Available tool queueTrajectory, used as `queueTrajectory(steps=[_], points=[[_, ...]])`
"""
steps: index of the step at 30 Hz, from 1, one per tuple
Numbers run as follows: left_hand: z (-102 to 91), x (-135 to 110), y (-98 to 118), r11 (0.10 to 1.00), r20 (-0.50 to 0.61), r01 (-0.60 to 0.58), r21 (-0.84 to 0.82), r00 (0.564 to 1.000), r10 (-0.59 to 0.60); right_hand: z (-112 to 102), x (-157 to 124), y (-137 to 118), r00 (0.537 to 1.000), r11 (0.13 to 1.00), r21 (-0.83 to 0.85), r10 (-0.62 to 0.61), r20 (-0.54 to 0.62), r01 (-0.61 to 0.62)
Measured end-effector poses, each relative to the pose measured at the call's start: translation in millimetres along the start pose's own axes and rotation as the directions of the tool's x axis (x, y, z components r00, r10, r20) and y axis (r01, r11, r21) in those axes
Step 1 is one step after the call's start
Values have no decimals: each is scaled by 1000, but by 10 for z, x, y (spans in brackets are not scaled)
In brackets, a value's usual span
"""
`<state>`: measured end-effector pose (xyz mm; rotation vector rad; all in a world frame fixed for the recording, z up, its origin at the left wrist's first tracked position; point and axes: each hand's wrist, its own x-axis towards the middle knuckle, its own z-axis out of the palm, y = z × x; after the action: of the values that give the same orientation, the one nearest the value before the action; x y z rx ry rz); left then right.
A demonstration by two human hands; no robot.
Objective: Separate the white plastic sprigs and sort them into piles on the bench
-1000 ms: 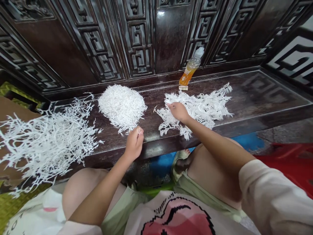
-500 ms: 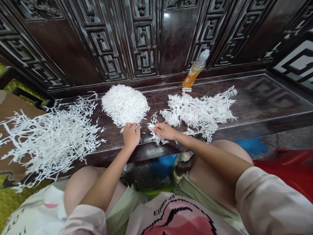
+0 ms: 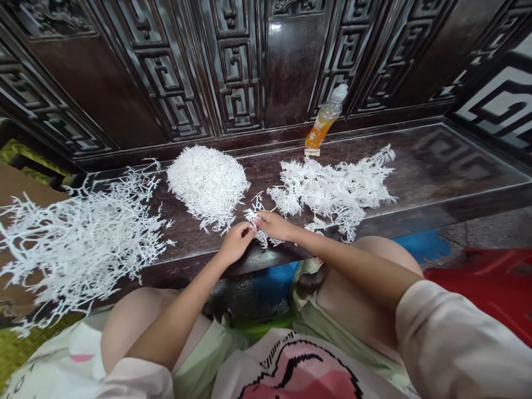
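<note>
Both my hands meet over the dark wooden ledge in front of me. Between their fingertips is a small white branching sprig, pinched by my right hand and touched by my left hand. Just left of them lies a dense mound of fine white snipped pieces. To the right is a looser heap of white branching sprigs. A much larger spread of white branches reaches off the ledge at the far left.
A carved dark wood panel rises behind the ledge. An orange drink bottle leans against it. Brown cardboard lies under the left branches. A red plastic object and a blue surface are below right, beyond my knees.
My left hand has moved right, off the mound's edge, to the sprig. My right hand has left the right heap and moved left, and the small sprig now sits between my hands.
</note>
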<state>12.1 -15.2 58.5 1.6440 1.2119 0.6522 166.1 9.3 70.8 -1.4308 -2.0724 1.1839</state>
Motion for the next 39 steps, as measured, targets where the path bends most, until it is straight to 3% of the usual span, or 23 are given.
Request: queueTrajectory(steps=[4,8,14,23,32,36,39], points=[[29,12,-16,984,67,79,-161,995,-69,4,3,12,1000,999,27,27,-17,-26],[58,18,-31,975,74,100,-201,994,-86,12,21,29,999,1000,24,-13,-47,15],[69,44,-57,961,-112,108,-256,984,-140,20,41,38,996,996,94,2,-85,6],[99,21,67,969,-236,76,-237,963,-133,20,78,63,992,975,222,52,-118,-25],[143,31,66,952,-265,101,-290,947,-182,60,86,47,970,961,271,108,-218,-46],[118,10,75,972,-277,74,-222,951,-135,48,82,39,973,959,279,103,-205,-43],[101,-1,28,978,-221,93,-185,966,-134,69,62,68,981,956,289,95,-168,-43]])
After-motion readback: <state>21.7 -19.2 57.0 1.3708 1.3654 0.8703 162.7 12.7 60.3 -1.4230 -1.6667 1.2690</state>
